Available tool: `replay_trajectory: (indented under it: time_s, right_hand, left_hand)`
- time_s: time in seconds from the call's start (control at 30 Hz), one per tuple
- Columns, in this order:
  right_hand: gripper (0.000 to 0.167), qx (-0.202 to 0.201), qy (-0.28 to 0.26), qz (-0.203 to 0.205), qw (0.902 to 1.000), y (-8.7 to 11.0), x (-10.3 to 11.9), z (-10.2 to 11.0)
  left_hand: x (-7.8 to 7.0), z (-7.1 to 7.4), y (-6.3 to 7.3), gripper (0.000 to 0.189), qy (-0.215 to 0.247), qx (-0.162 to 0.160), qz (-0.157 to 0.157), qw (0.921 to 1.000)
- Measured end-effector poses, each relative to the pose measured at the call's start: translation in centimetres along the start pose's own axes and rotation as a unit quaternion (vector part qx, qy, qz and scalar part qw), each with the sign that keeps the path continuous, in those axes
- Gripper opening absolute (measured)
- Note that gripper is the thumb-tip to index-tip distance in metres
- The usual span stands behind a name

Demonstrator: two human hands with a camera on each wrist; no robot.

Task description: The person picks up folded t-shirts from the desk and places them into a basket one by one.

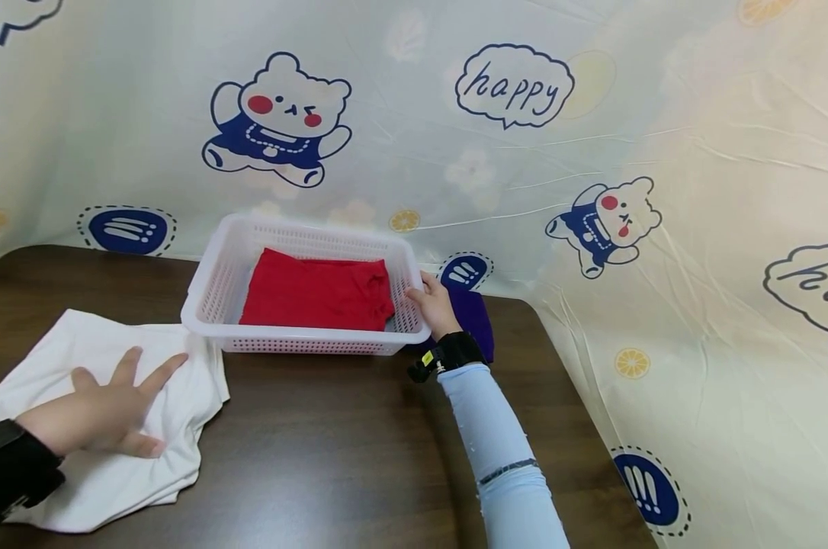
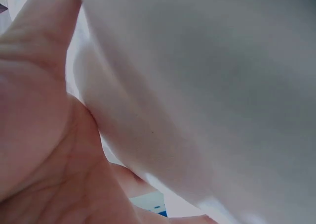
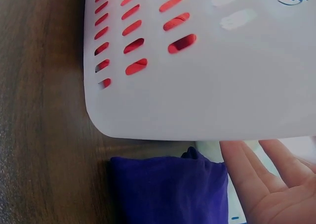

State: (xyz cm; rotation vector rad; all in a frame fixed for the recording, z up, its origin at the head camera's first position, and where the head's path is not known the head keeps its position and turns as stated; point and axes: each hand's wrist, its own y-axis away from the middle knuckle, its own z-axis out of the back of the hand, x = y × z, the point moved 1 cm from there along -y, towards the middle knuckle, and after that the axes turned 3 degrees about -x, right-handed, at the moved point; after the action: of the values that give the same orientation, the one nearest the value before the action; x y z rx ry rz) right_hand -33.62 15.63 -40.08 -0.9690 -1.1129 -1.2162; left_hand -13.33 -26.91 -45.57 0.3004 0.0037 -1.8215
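Observation:
My left hand (image 1: 112,408) lies with spread fingers on a folded white cloth (image 1: 50,366) at the table's left. In the left wrist view, the white cloth (image 2: 212,95) fills most of the picture beside the palm (image 2: 59,159). At the far side, my right hand (image 1: 433,305) grips the right end of a white plastic basket (image 1: 304,339). Inside the basket is a folded red cloth (image 1: 318,293). A folded dark purple cloth (image 1: 474,320) lies just right of the basket, partly hidden by my right wrist; the right wrist view shows this purple cloth (image 3: 168,189) below the basket's end (image 3: 207,100).
A brown wooden table (image 1: 318,450) carries everything. Behind it and along its right side hangs a pale sheet (image 1: 414,137) printed with bears and speech bubbles. The basket stands close to this sheet, its left front corner next to the white cloth.

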Motion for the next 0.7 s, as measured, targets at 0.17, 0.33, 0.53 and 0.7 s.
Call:
replay_trajectory:
  time_s: [0.17,0.33,0.53,0.7]
  right_hand:
    - [0.050,-0.019,0.013,0.006,0.9997,-0.5,-0.8,0.1]
    - [0.051,-0.018,0.011,0.012,0.9997,-0.5,-0.8,0.2]
    - [0.051,-0.015,0.009,0.010,0.9998,-0.5,-0.9,0.0]
    - [0.051,-0.014,0.011,0.010,0.9998,-0.6,-0.8,-0.1]
  left_hand:
    - [-0.7,-0.1,0.2,0.139,0.010,0.009,0.001,0.9999]
    - [-0.9,-0.3,0.4,0.141,0.025,0.014,0.005,0.9996]
    - [-1.3,-0.7,0.8,0.141,0.025,0.005,-0.004,0.9997]
    - [-1.8,-1.2,1.1,0.140,0.027,0.013,0.000,0.9995]
